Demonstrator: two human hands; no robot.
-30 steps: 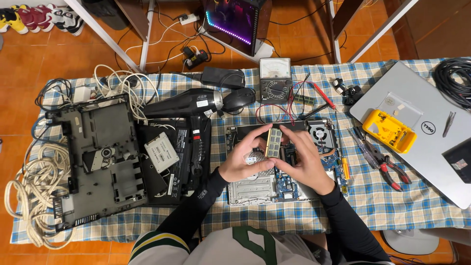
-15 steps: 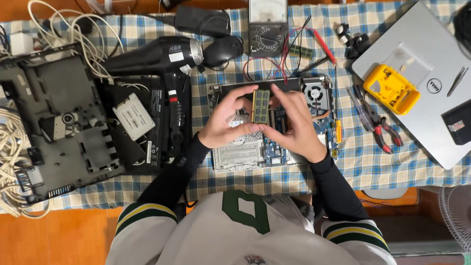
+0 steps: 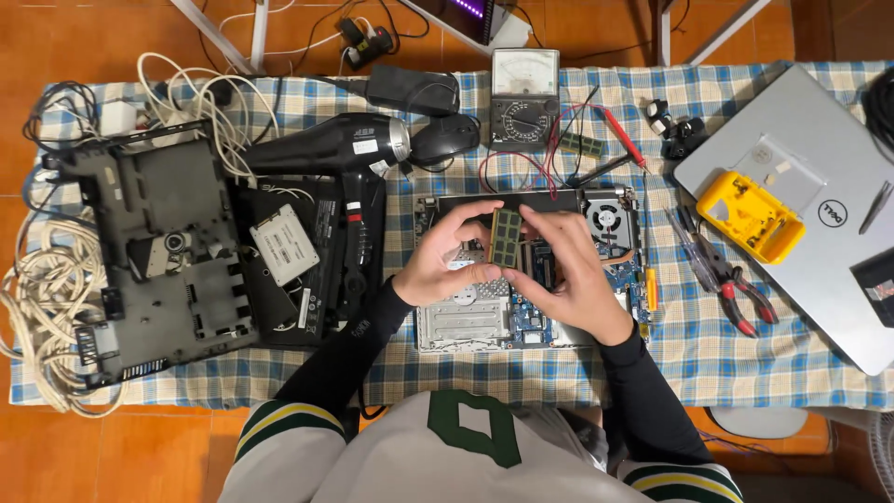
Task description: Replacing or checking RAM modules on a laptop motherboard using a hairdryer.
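Orange tiled floor (image 3: 56,37) beneath, blue checked cloth (image 3: 745,363) spread across the work surface. Closed silver laptop (image 3: 819,233) at right, stripped black chassis (image 3: 154,251) at left, opened motherboard (image 3: 521,307) centre. Above it, left hand (image 3: 447,265) and right hand (image 3: 568,275), fingertips pinched on a green memory module (image 3: 506,237), held upright.

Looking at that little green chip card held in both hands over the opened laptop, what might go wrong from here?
1. The memory module is pinched between bare fingers of the left hand and right hand; touching its contacts or a static spark might harm it.
2. It hangs right above the exposed laptop board; a slip could drop it onto parts there.
3. The red multimeter probe and its leads lie close behind the board and might get snagged by a sleeve.
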